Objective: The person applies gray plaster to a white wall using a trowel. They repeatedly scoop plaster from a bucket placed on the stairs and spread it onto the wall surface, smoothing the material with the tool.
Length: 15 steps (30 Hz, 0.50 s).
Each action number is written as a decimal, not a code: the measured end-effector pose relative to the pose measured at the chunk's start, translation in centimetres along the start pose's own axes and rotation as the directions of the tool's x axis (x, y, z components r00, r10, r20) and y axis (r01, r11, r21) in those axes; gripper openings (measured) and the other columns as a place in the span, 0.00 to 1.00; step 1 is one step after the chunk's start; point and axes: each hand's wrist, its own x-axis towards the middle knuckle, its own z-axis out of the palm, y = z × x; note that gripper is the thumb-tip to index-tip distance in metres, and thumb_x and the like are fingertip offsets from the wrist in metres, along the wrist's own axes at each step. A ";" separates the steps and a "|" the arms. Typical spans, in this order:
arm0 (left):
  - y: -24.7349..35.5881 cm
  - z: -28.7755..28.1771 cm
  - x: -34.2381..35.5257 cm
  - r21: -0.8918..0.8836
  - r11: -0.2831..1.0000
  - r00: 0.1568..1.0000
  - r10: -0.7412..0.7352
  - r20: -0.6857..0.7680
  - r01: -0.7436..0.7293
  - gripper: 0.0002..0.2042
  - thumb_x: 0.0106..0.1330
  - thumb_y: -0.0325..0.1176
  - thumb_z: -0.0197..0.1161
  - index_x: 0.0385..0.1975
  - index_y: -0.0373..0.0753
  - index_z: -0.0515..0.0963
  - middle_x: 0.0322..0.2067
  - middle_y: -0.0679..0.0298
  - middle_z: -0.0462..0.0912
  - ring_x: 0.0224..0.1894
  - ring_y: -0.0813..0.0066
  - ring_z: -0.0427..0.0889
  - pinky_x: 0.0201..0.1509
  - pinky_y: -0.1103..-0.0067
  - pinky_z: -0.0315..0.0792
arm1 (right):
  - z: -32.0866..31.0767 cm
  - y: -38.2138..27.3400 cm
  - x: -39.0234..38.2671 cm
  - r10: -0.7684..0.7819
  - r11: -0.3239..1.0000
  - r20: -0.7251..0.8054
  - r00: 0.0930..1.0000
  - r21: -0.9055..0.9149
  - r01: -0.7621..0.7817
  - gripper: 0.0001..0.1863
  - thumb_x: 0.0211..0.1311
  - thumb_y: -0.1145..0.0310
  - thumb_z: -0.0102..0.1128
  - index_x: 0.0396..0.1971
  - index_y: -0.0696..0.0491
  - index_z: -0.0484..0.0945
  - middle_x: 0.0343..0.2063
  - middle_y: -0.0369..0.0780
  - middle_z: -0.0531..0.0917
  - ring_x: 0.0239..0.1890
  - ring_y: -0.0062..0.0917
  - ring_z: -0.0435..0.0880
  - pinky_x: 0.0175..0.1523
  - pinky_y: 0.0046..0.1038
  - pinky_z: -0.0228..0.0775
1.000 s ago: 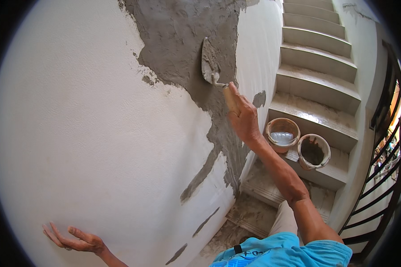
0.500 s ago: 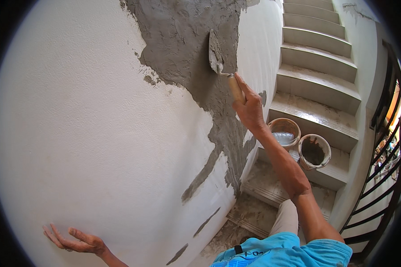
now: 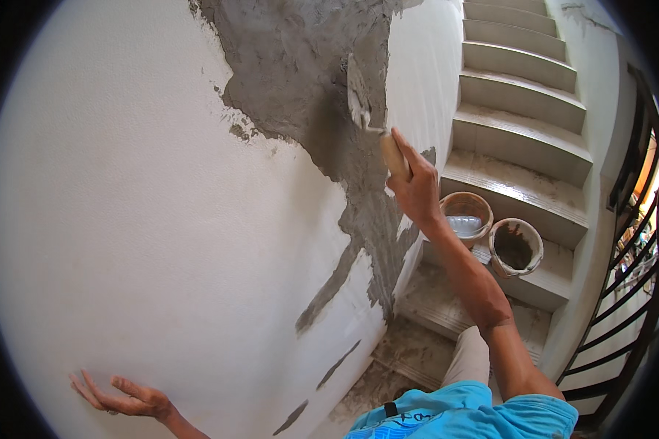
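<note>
My right hand (image 3: 416,189) is wrapped round the wooden handle of a trowel (image 3: 358,99). The trowel's blade, smeared with grey mortar, is over the patch of wet grey mortar (image 3: 285,66) on the white wall (image 3: 154,190); whether it touches the surface I cannot tell. Down at the lower left, my left hand (image 3: 128,399) is open with its fingers spread, holding nothing, close to the wall. Thin grey streaks of mortar run down the wall below the patch.
Two buckets stand on a stair tread to the right: one (image 3: 467,212) has a clear plastic bottle (image 3: 464,225) in it, the other (image 3: 516,247) holds dark grey mortar. Stairs (image 3: 523,95) climb away at the upper right. A black metal railing (image 3: 626,307) borders the right side.
My right hand and the trowel have shifted slightly down and to the right, and the blade has tilted a little. My left hand has stayed in place.
</note>
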 end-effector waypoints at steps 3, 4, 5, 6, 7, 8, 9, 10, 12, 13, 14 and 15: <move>0.0 0.1 0.0 -0.005 1.000 1.000 0.004 -0.008 -0.004 0.25 0.80 0.49 0.44 0.65 0.37 0.70 0.71 0.50 0.63 0.76 0.53 0.58 0.78 0.51 0.53 | 0.9 -0.2 1.4 0.106 0.994 0.020 0.994 0.020 -0.106 0.43 0.50 0.83 0.57 0.72 0.49 0.67 0.48 0.52 0.84 0.50 0.45 0.85 0.57 0.39 0.74; 0.1 0.2 0.0 -0.005 1.000 1.000 0.005 -0.011 -0.005 0.25 0.80 0.49 0.44 0.65 0.37 0.70 0.71 0.50 0.63 0.76 0.53 0.58 0.77 0.51 0.54 | 1.3 0.0 1.3 0.089 0.996 0.021 0.996 -0.015 -0.088 0.43 0.50 0.83 0.57 0.72 0.50 0.67 0.48 0.52 0.84 0.50 0.45 0.85 0.57 0.39 0.74; 0.1 0.0 0.1 0.003 1.000 1.000 0.007 -0.009 -0.007 0.25 0.80 0.49 0.44 0.65 0.37 0.70 0.71 0.50 0.63 0.76 0.53 0.58 0.77 0.51 0.54 | 1.9 0.1 1.1 0.074 0.996 0.027 0.997 -0.045 -0.072 0.43 0.50 0.83 0.58 0.72 0.50 0.67 0.47 0.52 0.84 0.50 0.45 0.85 0.57 0.39 0.74; 0.1 -0.2 0.1 0.012 1.000 1.000 0.009 -0.006 -0.009 0.25 0.80 0.49 0.44 0.65 0.37 0.70 0.71 0.50 0.63 0.76 0.53 0.58 0.77 0.51 0.54 | 2.0 -0.7 0.6 0.063 0.998 0.055 0.996 -0.019 -0.062 0.43 0.50 0.83 0.57 0.72 0.51 0.67 0.47 0.53 0.84 0.50 0.46 0.85 0.57 0.40 0.74; 0.1 -0.3 0.0 0.020 1.000 1.000 0.011 -0.002 -0.011 0.25 0.80 0.49 0.44 0.65 0.37 0.70 0.71 0.50 0.64 0.76 0.53 0.59 0.77 0.51 0.54 | 1.8 -1.9 -0.3 0.052 0.999 0.083 0.995 0.008 -0.053 0.42 0.50 0.82 0.57 0.72 0.51 0.67 0.47 0.53 0.83 0.50 0.46 0.85 0.57 0.40 0.74; 0.0 -0.2 0.1 0.018 1.000 1.000 0.014 -0.005 -0.014 0.25 0.80 0.49 0.44 0.65 0.37 0.70 0.71 0.50 0.64 0.76 0.53 0.58 0.78 0.51 0.54 | 1.5 -2.7 -1.1 0.043 0.998 0.103 0.994 0.033 -0.047 0.42 0.51 0.82 0.56 0.72 0.52 0.67 0.47 0.54 0.83 0.50 0.47 0.85 0.56 0.40 0.74; 0.0 -0.2 0.2 0.016 1.000 1.000 0.017 -0.007 -0.017 0.25 0.80 0.49 0.44 0.65 0.37 0.70 0.71 0.50 0.64 0.76 0.53 0.58 0.78 0.51 0.53 | 1.3 -2.9 -1.5 0.028 0.998 0.096 0.995 0.054 -0.034 0.42 0.51 0.82 0.56 0.72 0.52 0.66 0.47 0.54 0.83 0.49 0.47 0.85 0.56 0.40 0.74; -0.1 -0.2 0.3 0.016 1.000 1.000 0.020 -0.008 -0.020 0.25 0.80 0.49 0.44 0.65 0.37 0.70 0.71 0.50 0.64 0.76 0.53 0.58 0.78 0.51 0.53 | 1.1 -3.0 -1.9 0.014 0.997 0.090 0.996 0.076 -0.021 0.42 0.50 0.82 0.56 0.72 0.52 0.66 0.47 0.54 0.83 0.49 0.47 0.84 0.56 0.40 0.74; 0.0 -0.1 0.2 0.012 1.000 1.000 0.013 -0.006 -0.013 0.25 0.80 0.48 0.44 0.65 0.37 0.70 0.71 0.50 0.63 0.76 0.53 0.57 0.78 0.52 0.53 | 0.8 -2.6 -1.7 -0.035 0.997 0.031 0.999 0.064 0.033 0.42 0.50 0.82 0.55 0.72 0.52 0.66 0.46 0.54 0.83 0.48 0.48 0.84 0.56 0.40 0.74; 0.0 -0.1 0.1 0.010 1.000 1.000 0.010 -0.005 -0.010 0.25 0.80 0.48 0.44 0.65 0.37 0.70 0.71 0.51 0.63 0.76 0.53 0.57 0.78 0.52 0.52 | 1.1 -1.8 -1.1 -0.067 0.997 -0.018 0.998 0.032 0.068 0.42 0.50 0.82 0.54 0.72 0.52 0.66 0.45 0.54 0.83 0.48 0.47 0.84 0.56 0.40 0.74; 0.2 0.0 0.0 -0.002 1.000 1.000 0.005 -0.007 -0.005 0.25 0.80 0.48 0.43 0.66 0.37 0.69 0.71 0.51 0.63 0.76 0.54 0.57 0.78 0.52 0.52 | 1.2 -1.3 -0.4 -0.101 0.995 -0.065 0.993 -0.002 0.101 0.43 0.50 0.82 0.54 0.72 0.52 0.66 0.44 0.53 0.83 0.47 0.47 0.84 0.55 0.40 0.74; 0.2 0.1 0.0 -0.009 1.000 1.000 0.002 -0.008 -0.002 0.25 0.80 0.47 0.43 0.66 0.37 0.69 0.71 0.51 0.63 0.77 0.54 0.57 0.78 0.52 0.52 | 1.3 -1.0 0.4 -0.092 0.996 -0.067 0.994 -0.020 0.091 0.42 0.50 0.82 0.54 0.72 0.52 0.66 0.45 0.53 0.83 0.47 0.47 0.84 0.56 0.39 0.74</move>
